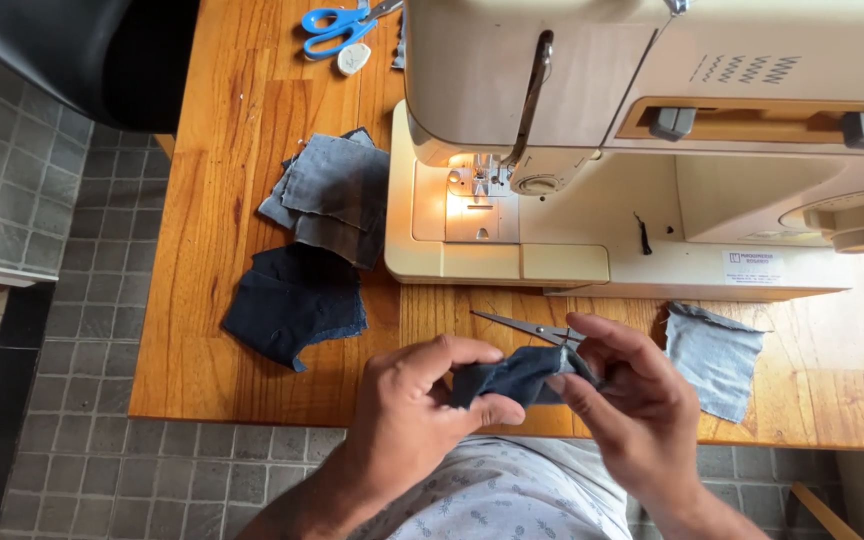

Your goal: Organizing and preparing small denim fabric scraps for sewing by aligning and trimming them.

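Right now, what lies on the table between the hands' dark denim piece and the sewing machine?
In the head view, small metal scissors lie between the dark denim piece and the sewing machine; otherwise bare wooden table.

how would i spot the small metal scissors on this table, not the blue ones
Start at the cream sewing machine on the wooden table and drop to the table's front edge below its base. The small metal scissors lie there, just above the hands. Unlike the blue-handled scissors at the far edge, they are slim and all metal.
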